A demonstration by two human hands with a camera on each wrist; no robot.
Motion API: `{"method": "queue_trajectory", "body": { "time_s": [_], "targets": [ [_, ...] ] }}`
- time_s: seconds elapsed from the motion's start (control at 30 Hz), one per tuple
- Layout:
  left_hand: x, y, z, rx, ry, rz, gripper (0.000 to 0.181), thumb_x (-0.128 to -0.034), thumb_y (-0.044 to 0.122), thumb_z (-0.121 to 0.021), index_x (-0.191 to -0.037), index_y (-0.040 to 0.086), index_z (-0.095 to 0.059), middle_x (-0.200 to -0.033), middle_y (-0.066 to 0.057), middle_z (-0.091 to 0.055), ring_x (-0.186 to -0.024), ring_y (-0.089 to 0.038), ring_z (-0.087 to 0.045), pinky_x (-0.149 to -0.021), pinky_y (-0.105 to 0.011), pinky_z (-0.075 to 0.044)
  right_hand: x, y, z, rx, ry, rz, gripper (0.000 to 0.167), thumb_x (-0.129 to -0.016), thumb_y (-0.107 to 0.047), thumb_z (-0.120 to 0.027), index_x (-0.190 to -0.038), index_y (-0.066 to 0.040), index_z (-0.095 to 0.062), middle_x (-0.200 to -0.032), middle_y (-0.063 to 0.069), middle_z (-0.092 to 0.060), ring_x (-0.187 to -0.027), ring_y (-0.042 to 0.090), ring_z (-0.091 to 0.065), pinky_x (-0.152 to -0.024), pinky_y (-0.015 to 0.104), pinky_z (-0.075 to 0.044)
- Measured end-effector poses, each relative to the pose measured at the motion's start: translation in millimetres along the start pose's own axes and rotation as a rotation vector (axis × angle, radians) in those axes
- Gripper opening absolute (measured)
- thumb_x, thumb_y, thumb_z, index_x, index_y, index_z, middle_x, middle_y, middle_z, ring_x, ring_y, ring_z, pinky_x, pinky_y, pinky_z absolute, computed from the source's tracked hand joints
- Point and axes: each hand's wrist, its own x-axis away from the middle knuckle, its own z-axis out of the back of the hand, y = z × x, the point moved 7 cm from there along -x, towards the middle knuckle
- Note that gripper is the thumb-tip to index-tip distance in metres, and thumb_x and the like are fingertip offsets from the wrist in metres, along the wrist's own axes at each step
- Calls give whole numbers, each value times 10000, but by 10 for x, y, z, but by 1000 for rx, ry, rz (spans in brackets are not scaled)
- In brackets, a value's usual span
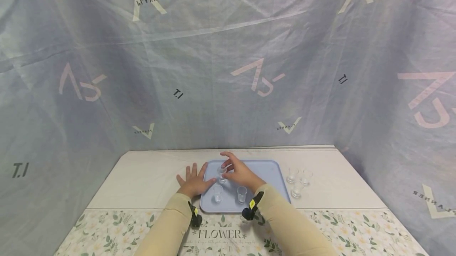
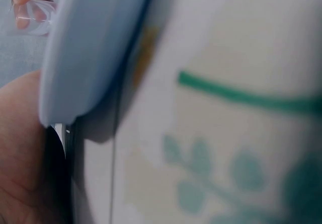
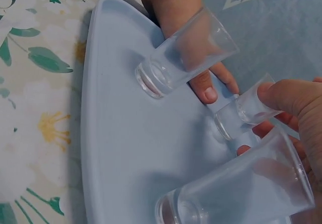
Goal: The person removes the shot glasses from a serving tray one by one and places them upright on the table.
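Note:
A light blue tray (image 1: 265,175) lies on the table with three small clear shot glasses standing on it. At its back left, my right hand (image 1: 239,171) pinches one shot glass (image 3: 241,114) between thumb and fingers, its base at or just over the tray; I cannot tell which. Closer to me stand a front-left shot glass (image 1: 217,194) and a front-right shot glass (image 1: 242,194), both upright and untouched. My left hand (image 1: 194,181) is spread with straight fingers at the tray's left edge, its thumb over the rim. In the left wrist view the tray's rim (image 2: 95,48) hides most of that hand.
Right of the tray, three more clear glasses stand close together: a left one (image 1: 293,175), a right one (image 1: 306,177) and a front one (image 1: 296,190). A flower-printed cloth (image 1: 117,228) covers the table's front. Grey printed curtains (image 1: 213,58) enclose the back and sides.

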Motion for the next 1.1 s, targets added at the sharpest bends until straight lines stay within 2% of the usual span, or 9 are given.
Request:
{"method": "queue_trajectory", "body": {
  "time_s": [0.3, 0.47, 0.6, 0.8, 0.97, 1.1],
  "targets": [
    [8, 5, 8, 2, 4, 2, 865, -955, 704, -459, -1636, 247, -188, -1671, -249, -64, -1519, -498, 22, -1076, -805, 56, 14, -59, 53, -16, 24, 18, 788, -897, 2, -736, -1547, -209, -344, -1141, 119, -635, -1049, 319, -670, -893, 395, -566],
    [-10, -1, 4, 14, 5, -1, 866, -953, 700, -467, -1635, 242, -192, -1668, -256, -67, -1518, -501, 26, -1074, -804, 71, 33, -73, 109, -8, 34, 14, 782, -898, -12, -742, -1549, -192, -348, -1136, 118, -632, -1023, 281, -675, -883, 381, -566],
    [-67, -58, -65, 22, 1, 7, 890, -940, 723, -455, -1641, 269, -146, -1676, -240, -21, -1518, -487, 76, -1072, -792, 109, 59, -75, 166, 23, 42, 8, 782, -901, -24, -745, -1554, -171, -341, -1115, 97, -632, -999, 242, -678, -889, 401, -564],
    [44, 26, 48, 26, 4, 4, 857, -964, 663, -493, -1636, 229, -188, -1668, -257, -60, -1516, -502, 32, -1080, -799, 64, 111, -58, 303, 20, 73, 5, 790, -872, 0, -760, -1531, -194, -369, -1071, 86, -637, -979, 249, -674, -919, 472, -553],
    [76, 59, 76, 23, -2, 3, 836, -976, 648, -487, -1635, 227, -193, -1667, -259, -65, -1517, -500, 22, -1086, -796, 57, 193, -83, 424, 21, 94, 23, 796, -846, 20, -764, -1525, -135, -378, -1041, 120, -635, -956, 282, -668, -874, 476, -565],
    [42, 30, 42, 45, 0, 1, 854, -965, 665, -483, -1635, 228, -187, -1667, -262, -49, -1515, -502, 47, -1076, -789, 106, 255, -84, 508, 22, 110, 55, 787, -831, 29, -764, -1511, -78, -382, -1010, 140, -628, -916, 268, -663, -873, 550, -548]
  ]
}}
